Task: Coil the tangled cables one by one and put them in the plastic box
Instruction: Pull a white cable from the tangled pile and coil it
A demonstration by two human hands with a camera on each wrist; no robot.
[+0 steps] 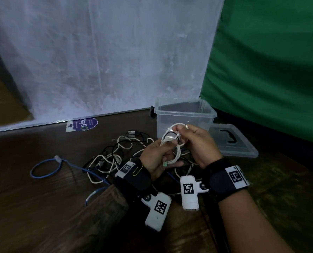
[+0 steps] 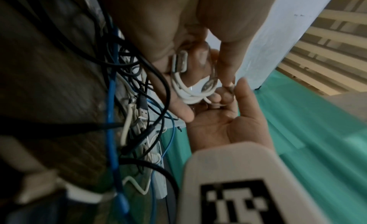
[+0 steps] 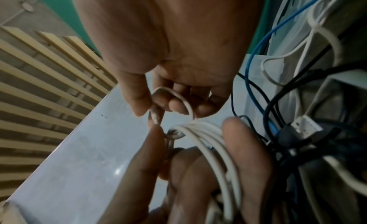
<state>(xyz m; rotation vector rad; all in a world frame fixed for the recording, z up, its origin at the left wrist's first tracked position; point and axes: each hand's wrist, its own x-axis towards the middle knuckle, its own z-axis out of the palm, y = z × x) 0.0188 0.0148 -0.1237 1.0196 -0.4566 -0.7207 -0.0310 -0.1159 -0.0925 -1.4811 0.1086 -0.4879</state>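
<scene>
A white cable (image 1: 178, 154) is wound into a small coil in front of the clear plastic box (image 1: 186, 115). My left hand (image 1: 168, 152) grips the coil (image 3: 214, 142) with thumb and fingers curled round its loops. Just above it, my right hand (image 1: 182, 129) pinches the cable's loose end (image 3: 157, 117) between thumb and fingertips. In the left wrist view the coil (image 2: 188, 90) sits in my left hand (image 2: 158, 39), with the right hand (image 2: 228, 122) below it. A tangle of black and white cables (image 1: 115, 157) lies on the dark wooden table under both hands.
A blue network cable (image 1: 46, 167) loops out to the left of the tangle. The box lid (image 1: 232, 143) lies flat to the right of the box. A green cloth (image 1: 261, 70) hangs behind on the right, a white sheet (image 1: 97, 61) at the back. A round sticker (image 1: 86, 124) is on the table's far edge.
</scene>
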